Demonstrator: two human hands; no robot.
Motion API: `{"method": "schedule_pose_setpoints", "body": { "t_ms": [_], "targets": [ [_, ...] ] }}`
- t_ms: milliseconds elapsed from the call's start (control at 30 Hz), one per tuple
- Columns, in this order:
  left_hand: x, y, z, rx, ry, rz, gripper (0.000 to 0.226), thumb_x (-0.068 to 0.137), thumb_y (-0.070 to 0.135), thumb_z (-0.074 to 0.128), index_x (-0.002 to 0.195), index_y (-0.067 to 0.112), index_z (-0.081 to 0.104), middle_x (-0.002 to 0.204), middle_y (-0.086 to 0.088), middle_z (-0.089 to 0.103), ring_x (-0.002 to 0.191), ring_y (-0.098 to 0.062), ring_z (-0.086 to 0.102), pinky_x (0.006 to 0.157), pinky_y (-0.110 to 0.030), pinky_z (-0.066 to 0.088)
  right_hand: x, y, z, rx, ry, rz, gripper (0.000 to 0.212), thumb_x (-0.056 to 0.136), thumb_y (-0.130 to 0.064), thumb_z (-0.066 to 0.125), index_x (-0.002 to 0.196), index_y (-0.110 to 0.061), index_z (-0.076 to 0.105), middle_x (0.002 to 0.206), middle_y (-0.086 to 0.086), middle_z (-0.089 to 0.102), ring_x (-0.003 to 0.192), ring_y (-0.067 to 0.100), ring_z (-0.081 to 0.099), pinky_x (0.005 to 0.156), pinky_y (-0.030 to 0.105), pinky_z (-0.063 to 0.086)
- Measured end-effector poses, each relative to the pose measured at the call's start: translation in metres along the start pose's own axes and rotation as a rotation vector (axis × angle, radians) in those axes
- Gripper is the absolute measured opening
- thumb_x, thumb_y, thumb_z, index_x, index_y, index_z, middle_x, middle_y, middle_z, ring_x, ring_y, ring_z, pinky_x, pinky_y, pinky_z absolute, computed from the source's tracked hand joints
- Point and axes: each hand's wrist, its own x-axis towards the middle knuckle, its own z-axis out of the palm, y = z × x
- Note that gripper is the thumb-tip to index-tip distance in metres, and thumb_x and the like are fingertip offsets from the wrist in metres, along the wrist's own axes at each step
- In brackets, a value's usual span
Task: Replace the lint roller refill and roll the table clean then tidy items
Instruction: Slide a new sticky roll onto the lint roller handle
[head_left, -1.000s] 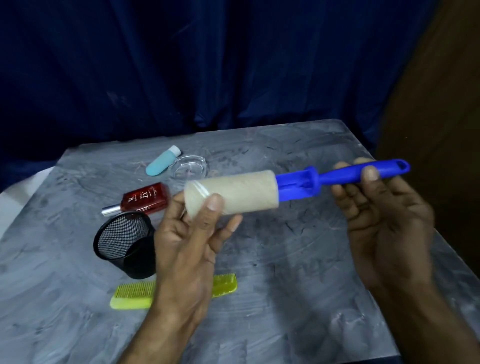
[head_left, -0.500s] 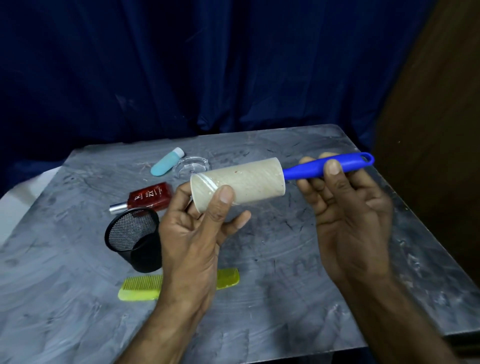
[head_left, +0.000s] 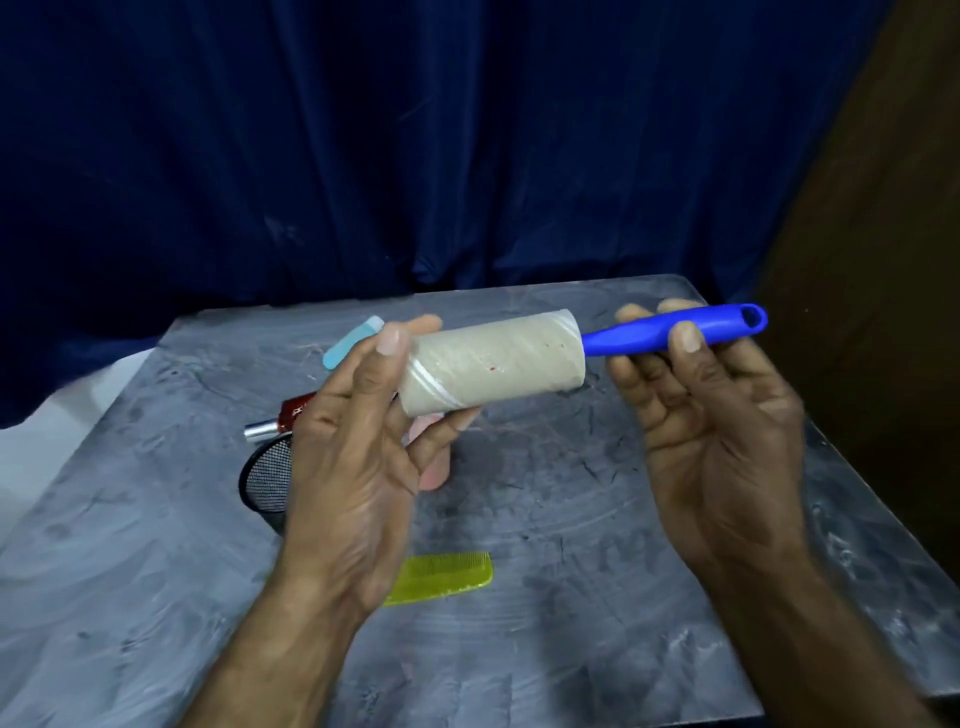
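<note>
Above grey table (head_left: 571, 519): left hand (head_left: 358, 457) grips refill (head_left: 493, 364), right hand (head_left: 711, 410) grips handle (head_left: 670, 330).

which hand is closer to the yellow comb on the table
Left. The left hand is raised directly above the yellow comb, its wrist overlapping it in view. The right hand is off to the comb's right, holding the blue handle.

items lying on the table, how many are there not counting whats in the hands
4 in view: a teal tube at the back left, a red bottle before it, a black mesh cup nearer, and a yellow comb in front. The hands may hide more.
</note>
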Motion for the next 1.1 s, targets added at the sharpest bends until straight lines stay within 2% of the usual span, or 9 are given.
{"method": "schedule_pose_setpoints", "body": {
  "t_ms": [133,200,300,433,600,800,900,1000,1100],
  "targets": [
    [-0.002,0.006,-0.009,0.340,-0.089,0.237,0.036,0.089,0.029,0.080,0.122,0.019,0.075,0.131,-0.001,0.076,0.119,-0.020,0.072,0.091,-0.024,0.060,0.005,-0.008,0.002,-0.056,0.021,-0.083,0.018,0.095,-0.012,0.063,0.111,-0.003,0.064,0.103,0.015,0.076,0.101,0.025,0.074,0.081,0.029,0.059],
    [-0.008,0.006,-0.020,0.794,-0.150,0.568,0.032,0.093,0.021,0.076,0.125,0.022,0.073,0.134,0.007,0.074,0.123,-0.022,0.069,0.096,-0.020,0.054,0.005,-0.008,0.002,-0.089,0.060,-0.113,0.015,0.095,-0.010,0.064,0.109,-0.003,0.064,0.101,0.015,0.076,0.099,0.026,0.075,0.081,0.030,0.059],
    [-0.026,-0.008,-0.036,1.299,-0.179,1.000,0.016,0.092,0.019,0.076,0.107,0.021,0.080,0.111,0.021,0.071,0.115,-0.012,0.067,0.100,-0.034,0.051,0.005,-0.010,0.000,-0.063,0.092,-0.138,0.012,0.096,-0.005,0.063,0.108,-0.003,0.066,0.103,0.015,0.076,0.098,0.025,0.075,0.081,0.031,0.060],
    [-0.030,-0.011,-0.023,0.818,-0.102,0.444,0.021,0.095,0.042,0.067,0.107,0.028,0.077,0.084,0.002,0.078,0.080,-0.012,0.077,0.077,-0.021,0.057,0.006,-0.013,0.000,-0.043,0.069,-0.128,0.020,0.097,-0.004,0.062,0.116,0.000,0.063,0.114,0.022,0.073,0.109,0.030,0.072,0.083,0.030,0.059],
    [0.000,0.015,0.006,0.369,-0.035,-0.079,0.077,0.076,0.082,0.055,0.103,0.012,0.075,0.087,-0.018,0.078,0.063,-0.025,0.071,0.054,-0.034,0.057,-0.002,-0.007,0.002,0.007,0.038,-0.082,0.022,0.096,-0.003,0.059,0.118,-0.001,0.061,0.118,0.023,0.073,0.110,0.030,0.072,0.086,0.034,0.059],
    [0.014,0.019,0.005,0.533,-0.078,0.093,0.055,0.087,0.070,0.058,0.078,0.021,0.081,0.066,-0.007,0.069,0.046,-0.021,0.063,0.044,-0.027,0.049,-0.004,-0.015,-0.004,0.011,0.000,-0.088,0.023,0.095,-0.009,0.062,0.117,-0.003,0.062,0.113,0.017,0.075,0.111,0.029,0.072,0.088,0.033,0.058],
    [0.012,0.019,-0.007,0.520,-0.281,0.257,0.025,0.091,0.029,0.064,0.113,0.024,0.077,0.108,-0.005,0.076,0.091,-0.020,0.073,0.065,-0.032,0.059,-0.004,-0.017,-0.005,0.008,0.009,-0.091,0.021,0.094,-0.009,0.064,0.113,-0.003,0.064,0.110,0.018,0.075,0.109,0.028,0.073,0.085,0.031,0.059],
    [0.007,0.020,-0.016,0.584,-0.365,0.449,0.051,0.085,-0.006,0.051,0.125,0.019,0.069,0.132,-0.002,0.071,0.126,-0.020,0.064,0.097,-0.029,0.053,-0.004,-0.014,-0.006,-0.016,-0.004,-0.099,0.021,0.092,-0.008,0.064,0.113,-0.002,0.063,0.106,0.013,0.077,0.108,0.028,0.073,0.083,0.031,0.059],
    [0.009,0.024,-0.016,0.509,-0.177,0.430,0.027,0.096,0.026,0.056,0.117,0.024,0.072,0.123,0.000,0.075,0.117,-0.020,0.069,0.092,-0.041,0.054,-0.006,-0.010,-0.005,-0.005,-0.013,-0.089,0.019,0.092,-0.007,0.064,0.111,-0.003,0.064,0.104,0.014,0.077,0.107,0.029,0.074,0.083,0.032,0.059]
  ]
}}
